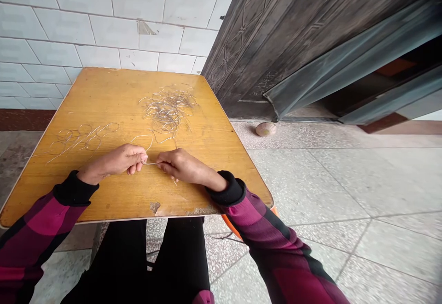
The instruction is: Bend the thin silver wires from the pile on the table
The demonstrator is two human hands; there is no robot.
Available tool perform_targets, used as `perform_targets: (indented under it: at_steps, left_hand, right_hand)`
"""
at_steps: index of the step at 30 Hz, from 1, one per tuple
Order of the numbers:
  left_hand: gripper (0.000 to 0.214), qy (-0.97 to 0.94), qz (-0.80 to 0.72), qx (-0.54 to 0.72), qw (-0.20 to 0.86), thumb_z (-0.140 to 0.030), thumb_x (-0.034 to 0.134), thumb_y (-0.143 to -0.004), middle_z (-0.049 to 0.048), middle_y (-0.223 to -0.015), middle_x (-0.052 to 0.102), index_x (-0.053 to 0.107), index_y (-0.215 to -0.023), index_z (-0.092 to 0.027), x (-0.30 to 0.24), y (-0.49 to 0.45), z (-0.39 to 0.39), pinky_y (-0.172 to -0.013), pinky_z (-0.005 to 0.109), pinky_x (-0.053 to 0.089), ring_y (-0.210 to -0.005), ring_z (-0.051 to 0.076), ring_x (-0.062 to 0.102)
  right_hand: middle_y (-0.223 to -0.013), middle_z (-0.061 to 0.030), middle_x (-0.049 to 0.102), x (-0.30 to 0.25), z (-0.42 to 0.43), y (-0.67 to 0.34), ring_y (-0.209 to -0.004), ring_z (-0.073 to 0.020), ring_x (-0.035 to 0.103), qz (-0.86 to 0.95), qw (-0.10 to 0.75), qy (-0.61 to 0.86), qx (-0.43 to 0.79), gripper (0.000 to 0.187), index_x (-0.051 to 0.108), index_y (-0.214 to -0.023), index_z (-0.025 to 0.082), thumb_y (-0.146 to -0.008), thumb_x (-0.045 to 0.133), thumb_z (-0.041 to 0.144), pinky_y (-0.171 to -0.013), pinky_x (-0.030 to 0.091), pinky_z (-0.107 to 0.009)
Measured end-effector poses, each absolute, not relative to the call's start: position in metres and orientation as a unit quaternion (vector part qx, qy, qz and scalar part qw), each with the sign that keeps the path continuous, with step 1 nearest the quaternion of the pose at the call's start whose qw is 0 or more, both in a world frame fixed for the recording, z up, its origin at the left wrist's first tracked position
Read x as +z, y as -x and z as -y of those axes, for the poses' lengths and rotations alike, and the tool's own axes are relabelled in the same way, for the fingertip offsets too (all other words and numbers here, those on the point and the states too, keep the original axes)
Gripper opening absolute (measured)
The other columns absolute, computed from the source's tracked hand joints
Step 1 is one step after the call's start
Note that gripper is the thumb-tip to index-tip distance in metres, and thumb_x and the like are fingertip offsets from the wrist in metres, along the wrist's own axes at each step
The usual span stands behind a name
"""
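My left hand (117,161) and my right hand (179,166) hover close together above the near half of a yellow wooden table top (103,93). Their fingertips pinch a thin silver wire (150,163) that spans the small gap between them. A bent length of this wire curves up past my left hand. Beyond my hands lies a tangled heap of similar wires (169,111). Several looped and bent wires (81,139) lie flat on the table to the left, closer to my left hand.
A white tiled wall (113,32) rises behind the table, and a dark metal door (276,41) stands to the right. A small round stone or ball (265,129) sits on the speckled floor near the door. An orange seat edge (229,225) shows below the table.
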State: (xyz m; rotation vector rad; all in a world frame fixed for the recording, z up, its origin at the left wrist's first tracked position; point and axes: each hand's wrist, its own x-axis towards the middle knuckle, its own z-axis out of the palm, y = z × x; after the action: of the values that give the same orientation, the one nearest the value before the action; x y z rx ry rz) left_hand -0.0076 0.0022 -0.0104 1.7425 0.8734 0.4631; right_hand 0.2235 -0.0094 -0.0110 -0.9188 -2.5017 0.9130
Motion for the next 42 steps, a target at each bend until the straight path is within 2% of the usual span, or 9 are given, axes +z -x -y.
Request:
perform_targets:
  at_steps: [2,5,10,15,22,29,35,42]
  left_hand:
    - [0.031,-0.733,-0.372,0.215,0.527,-0.033,0.05,-0.091,-0.0001,-0.057,0.057,0.055,-0.065,-0.017,-0.01,0.007,-0.002,-0.046,0.017,0.04,-0.045,0.007,0.05]
    - [0.032,-0.731,-0.379,0.234,0.517,-0.033,0.05,-0.092,-0.0003,-0.058,0.058,0.056,-0.066,-0.016,-0.008,0.007,-0.003,-0.046,0.017,0.04,-0.045,0.007,0.05]
    - [0.031,-0.718,-0.391,0.273,0.507,-0.033,0.05,-0.092,-0.0011,-0.06,0.059,0.054,-0.067,-0.016,-0.012,0.006,-0.004,-0.047,0.018,0.041,-0.047,0.007,0.051]
    - [0.029,-0.71,-0.403,0.294,0.496,-0.032,0.046,-0.093,-0.0007,-0.056,0.058,0.055,-0.07,-0.016,-0.02,0.005,-0.007,-0.046,0.019,0.041,-0.045,0.008,0.052]
    - [0.028,-0.701,-0.421,0.311,0.484,-0.031,0.047,-0.092,-0.0011,-0.055,0.057,0.054,-0.069,-0.016,-0.02,0.004,-0.008,-0.045,0.019,0.04,-0.044,0.008,0.051]
    - [0.032,-0.695,-0.428,0.322,0.48,-0.032,0.047,-0.093,-0.0013,-0.053,0.056,0.054,-0.066,-0.016,-0.018,0.002,-0.008,-0.046,0.02,0.04,-0.044,0.009,0.051]
    - [0.033,-0.694,-0.434,0.327,0.471,-0.031,0.047,-0.093,-0.0018,-0.05,0.055,0.054,-0.064,-0.016,-0.021,0.005,-0.012,-0.047,0.02,0.039,-0.043,0.008,0.05]
    - [0.03,-0.691,-0.432,0.302,0.495,-0.03,0.048,-0.091,-0.0023,-0.053,0.055,0.053,-0.064,-0.017,-0.018,0.006,-0.013,-0.045,0.019,0.038,-0.043,0.007,0.049]
  right_hand:
    - [-0.063,0.0039,0.055,-0.009,0.01,-0.222,-0.048,-0.0055,0.054,0.827,0.167,0.358,0.399,0.015,0.056,-0.084,0.014,-0.091,0.043,0.013,-0.051,0.043,-0.019]
    - [-0.068,0.0019,0.058,-0.01,0.009,-0.22,-0.049,-0.0069,0.059,0.754,0.21,0.396,0.48,0.013,0.053,-0.084,0.015,-0.092,0.046,0.023,-0.046,0.046,-0.019]
    - [-0.064,0.003,0.057,-0.017,0.006,-0.217,-0.047,-0.0073,0.057,0.66,0.293,0.402,0.563,0.023,0.052,-0.082,0.016,-0.086,0.059,0.037,-0.048,0.051,-0.023]
    - [-0.07,0.0037,0.058,-0.024,0.002,-0.215,-0.051,-0.0068,0.058,0.581,0.367,0.387,0.615,0.031,0.049,-0.089,0.018,-0.079,0.069,0.04,-0.05,0.053,-0.023]
    - [-0.071,0.0048,0.06,-0.031,0.003,-0.206,-0.053,-0.0066,0.06,0.515,0.436,0.378,0.633,0.039,0.045,-0.087,0.02,-0.075,0.073,0.044,-0.052,0.056,-0.023]
    - [-0.073,0.006,0.059,-0.035,0.008,-0.197,-0.056,-0.0063,0.061,0.472,0.492,0.368,0.632,0.038,0.044,-0.087,0.021,-0.074,0.075,0.041,-0.056,0.058,-0.023]
    - [-0.076,0.0046,0.06,-0.035,0.011,-0.194,-0.061,-0.0065,0.062,0.462,0.498,0.364,0.637,0.032,0.047,-0.085,0.021,-0.076,0.075,0.035,-0.061,0.059,-0.023]
    - [-0.077,0.0046,0.059,-0.04,0.014,-0.192,-0.062,-0.0066,0.062,0.468,0.495,0.343,0.647,0.036,0.051,-0.084,0.02,-0.072,0.078,0.041,-0.064,0.06,-0.024]
